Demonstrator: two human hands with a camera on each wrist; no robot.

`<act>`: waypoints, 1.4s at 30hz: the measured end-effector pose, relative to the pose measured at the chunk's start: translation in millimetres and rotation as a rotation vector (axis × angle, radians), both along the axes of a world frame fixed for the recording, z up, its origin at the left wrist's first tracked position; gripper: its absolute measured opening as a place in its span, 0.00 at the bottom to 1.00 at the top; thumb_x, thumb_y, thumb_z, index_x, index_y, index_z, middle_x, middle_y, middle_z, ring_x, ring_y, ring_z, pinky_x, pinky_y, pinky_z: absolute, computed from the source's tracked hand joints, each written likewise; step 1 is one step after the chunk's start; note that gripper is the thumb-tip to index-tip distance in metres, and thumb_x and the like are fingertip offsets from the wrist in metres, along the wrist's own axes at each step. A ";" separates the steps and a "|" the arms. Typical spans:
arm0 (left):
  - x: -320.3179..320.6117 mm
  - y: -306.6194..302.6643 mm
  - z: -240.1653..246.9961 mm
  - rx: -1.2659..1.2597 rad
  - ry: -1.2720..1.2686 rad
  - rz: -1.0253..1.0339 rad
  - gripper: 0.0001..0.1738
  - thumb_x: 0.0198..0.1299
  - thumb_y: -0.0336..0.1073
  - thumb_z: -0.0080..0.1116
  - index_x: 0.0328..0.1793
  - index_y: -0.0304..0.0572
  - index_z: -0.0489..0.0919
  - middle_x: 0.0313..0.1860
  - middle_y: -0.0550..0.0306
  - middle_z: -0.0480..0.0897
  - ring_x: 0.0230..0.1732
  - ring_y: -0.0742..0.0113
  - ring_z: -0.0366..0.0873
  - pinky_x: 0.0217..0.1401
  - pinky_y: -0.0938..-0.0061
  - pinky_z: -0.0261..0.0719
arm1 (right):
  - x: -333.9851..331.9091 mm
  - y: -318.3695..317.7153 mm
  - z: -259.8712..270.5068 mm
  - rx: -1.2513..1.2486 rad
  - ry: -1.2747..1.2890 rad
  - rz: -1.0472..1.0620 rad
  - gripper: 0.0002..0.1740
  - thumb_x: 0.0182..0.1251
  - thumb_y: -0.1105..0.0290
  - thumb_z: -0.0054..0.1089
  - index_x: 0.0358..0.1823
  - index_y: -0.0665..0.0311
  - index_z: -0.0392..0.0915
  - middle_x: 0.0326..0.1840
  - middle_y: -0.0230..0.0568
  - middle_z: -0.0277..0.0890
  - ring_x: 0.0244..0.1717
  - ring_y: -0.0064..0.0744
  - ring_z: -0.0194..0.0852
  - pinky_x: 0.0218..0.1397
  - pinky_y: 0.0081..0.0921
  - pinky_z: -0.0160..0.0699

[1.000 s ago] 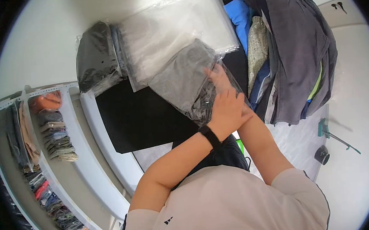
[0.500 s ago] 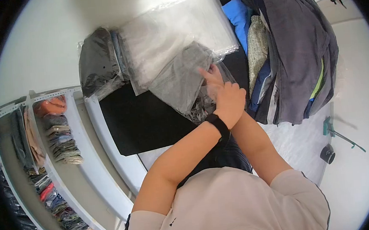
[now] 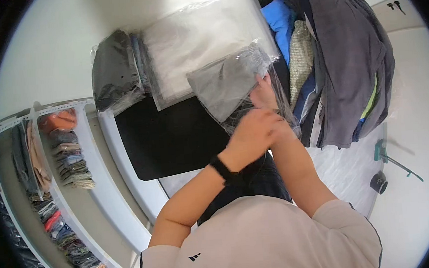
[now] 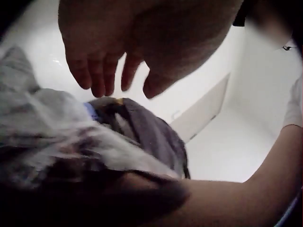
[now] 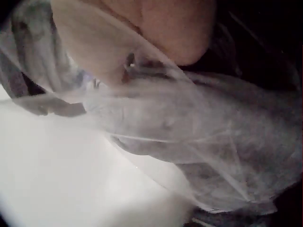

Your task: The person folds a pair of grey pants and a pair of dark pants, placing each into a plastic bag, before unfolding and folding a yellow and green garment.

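Note:
A folded grey garment (image 3: 226,83) in a clear plastic bag (image 3: 288,114) lies at an angle over the near edge of a stack of clear bags (image 3: 197,35). My right hand (image 3: 265,96) is inside the bag, thumb and fingers pinching the garment's right edge. Film drapes across that hand in the right wrist view, beside the grey cloth (image 5: 189,113). My left hand (image 3: 254,135), with a black wristband, crosses above my right wrist, blurred. Its fingers hang loosely extended and hold nothing in the left wrist view (image 4: 123,52).
Bagged dark clothes (image 3: 116,71) lie left of the stack on a black surface (image 3: 170,137). A pile of loose clothes, with grey trousers (image 3: 348,50) on top, is at the right. Shelves (image 3: 99,192) with packed garments stand at the lower left.
The garment has shifted right and turned, its folded shape now flatter. My right hand has moved slightly right with it. My left hand has come back from the bag towards my body.

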State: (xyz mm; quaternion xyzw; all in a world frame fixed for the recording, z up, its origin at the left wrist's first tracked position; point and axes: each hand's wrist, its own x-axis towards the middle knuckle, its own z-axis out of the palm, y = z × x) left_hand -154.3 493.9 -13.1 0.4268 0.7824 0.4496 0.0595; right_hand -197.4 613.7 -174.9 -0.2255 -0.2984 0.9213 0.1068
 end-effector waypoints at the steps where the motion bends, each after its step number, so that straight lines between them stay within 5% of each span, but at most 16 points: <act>1: 1.9 -16.6 -7.2 -0.061 -0.108 0.175 0.17 0.52 0.35 0.58 0.47 0.37 0.74 0.43 0.46 0.75 0.46 0.52 0.73 0.50 0.67 0.72 | 5.2 6.1 -4.3 -0.026 -0.035 0.003 0.25 0.66 0.75 0.47 0.64 0.59 0.53 0.62 0.46 0.60 0.63 0.41 0.59 0.65 0.43 0.57; 2: 5.1 -35.4 -22.8 -0.124 -0.215 0.348 0.18 0.53 0.35 0.58 0.49 0.36 0.73 0.45 0.45 0.75 0.47 0.53 0.73 0.52 0.67 0.71 | 10.0 12.9 -11.0 -0.052 -0.069 0.005 0.25 0.66 0.74 0.48 0.63 0.58 0.54 0.62 0.45 0.60 0.62 0.41 0.60 0.65 0.45 0.57; 3: 7.5 -56.1 -43.7 -0.174 -0.363 0.474 0.18 0.55 0.36 0.57 0.50 0.36 0.72 0.46 0.46 0.75 0.48 0.56 0.73 0.53 0.67 0.69 | 21.2 20.0 -42.8 0.401 -0.112 0.152 0.24 0.65 0.73 0.50 0.62 0.60 0.56 0.61 0.44 0.60 0.58 0.38 0.63 0.63 0.41 0.61; 7: 25.0 -103.9 -112.4 -0.158 -0.850 0.759 0.18 0.57 0.39 0.58 0.47 0.34 0.73 0.47 0.48 0.76 0.46 0.57 0.74 0.50 0.66 0.70 | 47.2 -13.5 -14.6 0.524 -0.357 0.274 0.22 0.64 0.69 0.54 0.58 0.60 0.61 0.58 0.42 0.63 0.54 0.34 0.65 0.58 0.33 0.65; 9: 30.5 -108.6 -129.0 0.007 -1.260 0.727 0.16 0.59 0.41 0.56 0.44 0.35 0.73 0.45 0.53 0.77 0.44 0.67 0.74 0.44 0.71 0.71 | 44.3 -29.1 7.3 -0.022 -0.382 0.347 0.18 0.62 0.64 0.59 0.51 0.60 0.67 0.47 0.38 0.70 0.46 0.30 0.69 0.47 0.24 0.71; 12: 28.5 -98.8 -122.9 0.084 -1.390 0.623 0.12 0.61 0.39 0.55 0.42 0.37 0.74 0.36 0.58 0.79 0.39 0.73 0.74 0.41 0.75 0.70 | 27.4 -35.5 4.4 -0.139 -0.532 0.636 0.17 0.60 0.61 0.61 0.47 0.58 0.69 0.37 0.32 0.73 0.38 0.27 0.71 0.38 0.21 0.71; 14: 31.7 -94.0 -123.7 0.077 -1.378 0.612 0.09 0.62 0.36 0.53 0.40 0.38 0.75 0.28 0.62 0.78 0.32 0.78 0.73 0.36 0.80 0.69 | 17.0 -35.1 5.3 -0.137 -0.679 0.751 0.15 0.61 0.62 0.61 0.44 0.59 0.70 0.33 0.28 0.73 0.30 0.26 0.71 0.31 0.20 0.70; 16: 34.4 -94.0 -126.6 0.021 -1.369 0.545 0.08 0.63 0.35 0.52 0.37 0.38 0.75 0.25 0.64 0.76 0.26 0.78 0.71 0.32 0.82 0.68 | 12.3 -42.4 -3.7 -0.429 -0.329 0.580 0.14 0.61 0.62 0.61 0.44 0.57 0.69 0.32 0.28 0.73 0.27 0.26 0.71 0.27 0.20 0.70; 20: 37.3 -101.9 -123.5 0.121 -1.424 0.555 0.08 0.63 0.35 0.51 0.36 0.38 0.75 0.25 0.63 0.76 0.26 0.78 0.71 0.29 0.83 0.66 | 8.6 -56.3 5.5 -0.424 -0.355 0.304 0.12 0.62 0.63 0.60 0.43 0.57 0.70 0.33 0.29 0.73 0.24 0.27 0.70 0.24 0.19 0.69; 23: 33.9 -104.5 -122.4 0.036 -1.359 0.570 0.08 0.63 0.35 0.51 0.36 0.37 0.75 0.25 0.63 0.76 0.25 0.78 0.70 0.29 0.83 0.66 | 10.8 -50.1 -14.4 -0.139 -0.554 1.008 0.16 0.61 0.66 0.61 0.49 0.58 0.70 0.43 0.33 0.72 0.42 0.29 0.71 0.39 0.25 0.72; 27: 36.6 -105.1 -126.4 0.098 -1.420 0.493 0.09 0.64 0.37 0.50 0.39 0.38 0.75 0.26 0.64 0.76 0.26 0.77 0.69 0.31 0.83 0.66 | 20.8 -73.6 -3.7 -0.105 -0.487 0.806 0.17 0.59 0.63 0.63 0.46 0.62 0.72 0.37 0.34 0.74 0.40 0.28 0.72 0.42 0.22 0.74; 29: 36.9 -106.8 -122.2 0.110 -1.425 0.519 0.09 0.64 0.36 0.49 0.39 0.38 0.75 0.27 0.64 0.76 0.26 0.77 0.68 0.31 0.82 0.66 | 26.1 -85.9 12.8 -0.358 -0.397 0.617 0.19 0.59 0.63 0.63 0.48 0.64 0.71 0.43 0.38 0.73 0.45 0.30 0.71 0.45 0.25 0.75; 32: 37.5 -109.4 -117.0 0.043 -1.415 0.490 0.08 0.64 0.34 0.48 0.41 0.37 0.75 0.29 0.62 0.77 0.26 0.76 0.69 0.32 0.81 0.68 | 27.3 -96.0 -12.7 -0.138 -0.430 0.946 0.16 0.61 0.68 0.60 0.49 0.61 0.71 0.50 0.35 0.70 0.53 0.33 0.66 0.49 0.30 0.72; 36: 49.2 -119.9 -128.7 0.048 -1.366 0.433 0.09 0.63 0.33 0.47 0.43 0.36 0.75 0.31 0.61 0.78 0.29 0.74 0.73 0.33 0.79 0.70 | 25.9 -116.9 -21.0 -0.253 -0.349 0.744 0.22 0.58 0.65 0.63 0.52 0.63 0.69 0.50 0.35 0.71 0.50 0.34 0.70 0.47 0.32 0.73; 38: 48.6 -124.8 -130.4 -0.001 -1.342 0.374 0.09 0.62 0.33 0.47 0.43 0.36 0.75 0.31 0.61 0.78 0.30 0.74 0.74 0.34 0.78 0.71 | 19.4 -118.4 -5.6 0.462 -0.568 0.933 0.21 0.58 0.56 0.63 0.43 0.67 0.75 0.38 0.39 0.76 0.39 0.33 0.75 0.42 0.31 0.75; 42: 48.1 -129.3 -127.3 -0.111 -1.411 0.506 0.10 0.62 0.37 0.49 0.38 0.39 0.77 0.29 0.63 0.79 0.30 0.74 0.75 0.33 0.79 0.69 | 18.1 -78.6 68.9 1.090 -0.611 1.346 0.26 0.59 0.49 0.57 0.27 0.71 0.78 0.28 0.47 0.77 0.30 0.40 0.77 0.39 0.35 0.77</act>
